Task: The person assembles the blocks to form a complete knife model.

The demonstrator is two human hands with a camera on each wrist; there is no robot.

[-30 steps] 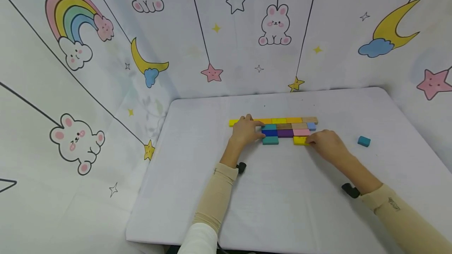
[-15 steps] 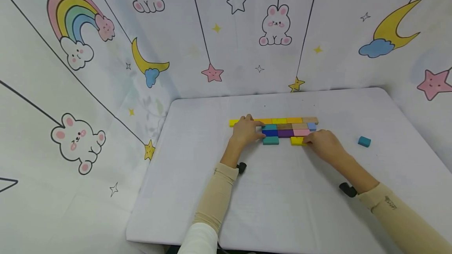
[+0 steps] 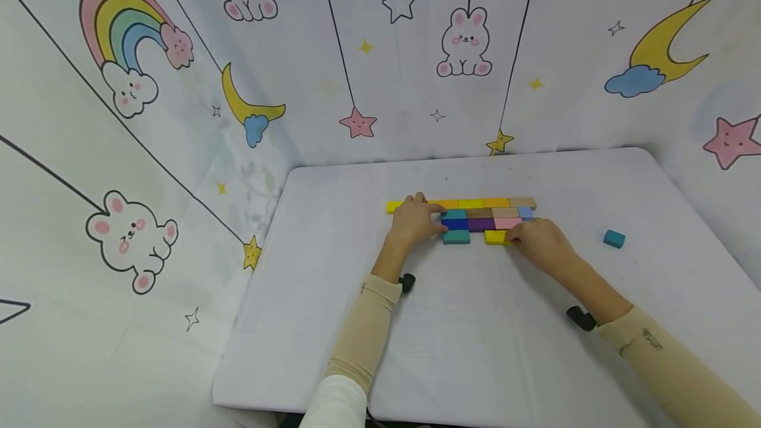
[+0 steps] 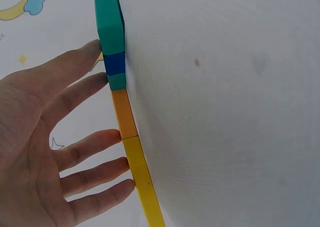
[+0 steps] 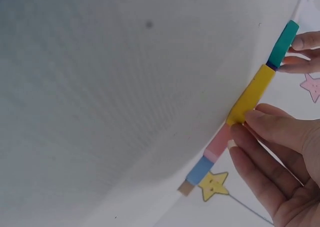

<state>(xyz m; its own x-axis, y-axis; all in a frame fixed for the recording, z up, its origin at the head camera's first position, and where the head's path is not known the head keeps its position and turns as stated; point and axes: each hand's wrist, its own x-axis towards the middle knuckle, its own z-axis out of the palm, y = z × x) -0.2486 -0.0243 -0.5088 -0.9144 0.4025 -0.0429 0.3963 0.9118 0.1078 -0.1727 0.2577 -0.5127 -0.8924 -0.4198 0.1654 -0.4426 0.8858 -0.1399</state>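
Observation:
My right hand [image 3: 543, 243] pinches a yellow block [image 3: 495, 238] by its right end, between thumb and fingers; the right wrist view shows the thumb [image 5: 272, 124] on that block. It lies against the near side of a flat layout of coloured blocks, right of a teal block [image 3: 456, 237] with a gap between. My left hand [image 3: 411, 222] rests at the layout's left side. In the left wrist view its fairly straight fingers touch the ends and sides of teal, blue [image 4: 114, 63], orange [image 4: 124, 114] and yellow [image 4: 142, 174] blocks.
The back row of yellow, orange and wood-coloured blocks [image 3: 522, 203] runs longer than the rows before it. Purple [image 3: 480, 224], pink [image 3: 507, 223] and light blue [image 3: 526, 213] blocks sit within the layout. A loose teal block [image 3: 614, 238] lies to the right on the white table [image 3: 464, 349].
My right hand has slid the yellow block left along the near side of the layout, narrowing the gap to the teal block. My left hand has stayed in place.

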